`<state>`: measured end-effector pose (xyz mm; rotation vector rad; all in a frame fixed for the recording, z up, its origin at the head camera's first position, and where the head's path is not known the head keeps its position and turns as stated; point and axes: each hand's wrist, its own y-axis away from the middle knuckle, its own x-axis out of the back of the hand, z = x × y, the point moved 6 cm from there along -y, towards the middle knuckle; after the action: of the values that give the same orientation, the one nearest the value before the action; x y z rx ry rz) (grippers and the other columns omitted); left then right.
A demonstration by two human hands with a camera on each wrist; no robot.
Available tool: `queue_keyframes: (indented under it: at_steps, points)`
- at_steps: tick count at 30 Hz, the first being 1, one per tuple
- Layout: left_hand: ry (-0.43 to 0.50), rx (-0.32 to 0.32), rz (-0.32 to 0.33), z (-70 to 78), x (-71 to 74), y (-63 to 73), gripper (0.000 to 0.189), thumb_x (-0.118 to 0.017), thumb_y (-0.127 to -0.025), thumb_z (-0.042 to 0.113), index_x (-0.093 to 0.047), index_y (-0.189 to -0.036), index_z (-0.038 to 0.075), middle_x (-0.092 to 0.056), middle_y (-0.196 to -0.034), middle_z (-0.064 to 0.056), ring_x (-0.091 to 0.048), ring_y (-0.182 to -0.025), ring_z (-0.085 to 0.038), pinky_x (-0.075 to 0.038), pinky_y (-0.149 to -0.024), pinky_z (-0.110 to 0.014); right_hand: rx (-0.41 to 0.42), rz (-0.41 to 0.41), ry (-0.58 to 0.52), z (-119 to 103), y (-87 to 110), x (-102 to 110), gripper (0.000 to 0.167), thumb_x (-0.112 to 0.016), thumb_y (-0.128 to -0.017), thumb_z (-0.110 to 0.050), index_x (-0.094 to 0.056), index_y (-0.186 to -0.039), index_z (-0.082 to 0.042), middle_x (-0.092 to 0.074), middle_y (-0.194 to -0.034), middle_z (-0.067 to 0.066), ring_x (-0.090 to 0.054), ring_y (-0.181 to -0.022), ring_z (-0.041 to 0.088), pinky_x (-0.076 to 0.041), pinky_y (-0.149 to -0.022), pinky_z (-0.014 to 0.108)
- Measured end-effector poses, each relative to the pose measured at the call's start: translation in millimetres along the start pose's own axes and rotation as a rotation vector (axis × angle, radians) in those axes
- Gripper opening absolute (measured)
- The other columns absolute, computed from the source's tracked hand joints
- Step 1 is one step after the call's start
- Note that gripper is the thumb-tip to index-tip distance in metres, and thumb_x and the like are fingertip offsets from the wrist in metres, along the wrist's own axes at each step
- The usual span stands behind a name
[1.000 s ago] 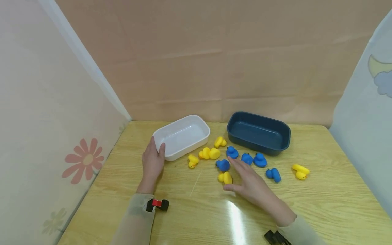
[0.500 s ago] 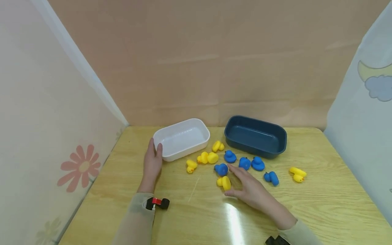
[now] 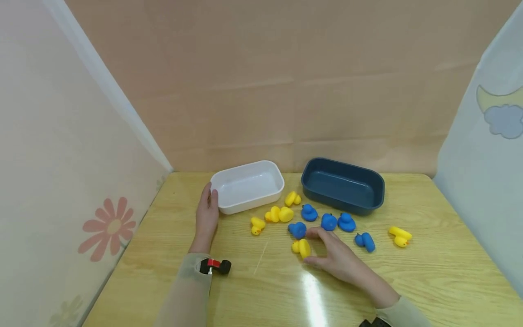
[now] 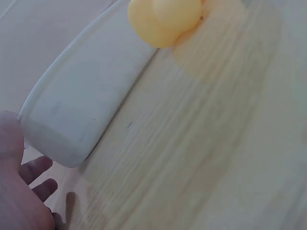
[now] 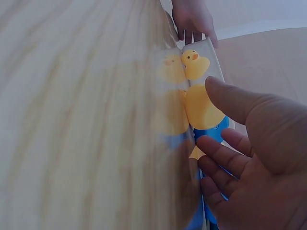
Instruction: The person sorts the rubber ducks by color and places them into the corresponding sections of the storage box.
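Facing yellow duck (image 3: 303, 249), our right grip (image 3: 337, 260) spread, left grip (image 3: 207, 218) too; best pinch clear of blue duck (image 3: 298, 230) at twelve o'clock.

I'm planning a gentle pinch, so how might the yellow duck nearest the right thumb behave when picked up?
The yellow duck is probably light: it's small beside the right hand. Its rounded body, tipped over, may roll if nudged.
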<state>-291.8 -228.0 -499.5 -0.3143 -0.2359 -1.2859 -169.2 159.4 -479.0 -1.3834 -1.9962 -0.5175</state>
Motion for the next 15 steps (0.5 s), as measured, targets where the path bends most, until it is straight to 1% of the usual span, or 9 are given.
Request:
queue_keyframes:
  at_steps: [2, 6, 11, 15]
  points:
    - [0.012, 0.003, -0.004, -1.6, -2.5, -2.5, 0.066, -0.04, -0.118, 0.055, -0.035, -0.175, 0.02, -0.038, -0.176, -0.01, -0.034, -0.163, -0.031, -0.027, -0.133, -0.049, 0.004, 0.004, 0.013, -0.5, -0.1, 0.8, 0.062, -0.088, -0.097, -0.04, -0.061, -0.145, -0.013, -0.068, -0.14, -0.001, -0.059, -0.137, 0.03, -0.046, -0.117, 0.061]
    - [0.031, -0.002, -0.013, -3.5, -7.6, -7.6, 0.065, -0.039, -0.119, 0.055, -0.037, -0.174, 0.021, -0.037, -0.177, -0.006, -0.029, -0.165, -0.027, -0.024, -0.134, -0.048, -0.005, 0.004, 0.033, 0.1, -0.6, 0.8, 0.056, -0.088, -0.097, -0.038, -0.064, -0.141, -0.014, -0.068, -0.135, -0.004, -0.06, -0.132, 0.026, -0.049, -0.115, 0.059]
    - [0.037, -0.019, -0.009, -2.3, -6.9, -9.7, 0.06, -0.036, -0.12, 0.047, -0.037, -0.174, 0.019, -0.038, -0.176, -0.007, -0.03, -0.165, -0.027, -0.025, -0.134, -0.047, -0.004, -0.004, 0.021, -0.4, -2.5, -1.0, 0.049, -0.087, -0.098, -0.037, -0.067, -0.138, -0.017, -0.068, -0.132, -0.008, -0.06, -0.13, 0.024, -0.049, -0.114, 0.058]
    - [0.063, -0.02, -0.024, -1.6, -6.6, -10.7, 0.057, -0.033, -0.121, 0.038, -0.037, -0.174, 0.02, -0.039, -0.176, -0.006, -0.03, -0.165, -0.025, -0.024, -0.134, -0.046, -0.006, -0.008, 0.014, -0.8, -2.6, -2.0, 0.047, -0.087, -0.098, -0.038, -0.068, -0.136, -0.018, -0.068, -0.131, -0.01, -0.061, -0.129, 0.022, -0.05, -0.112, 0.057]
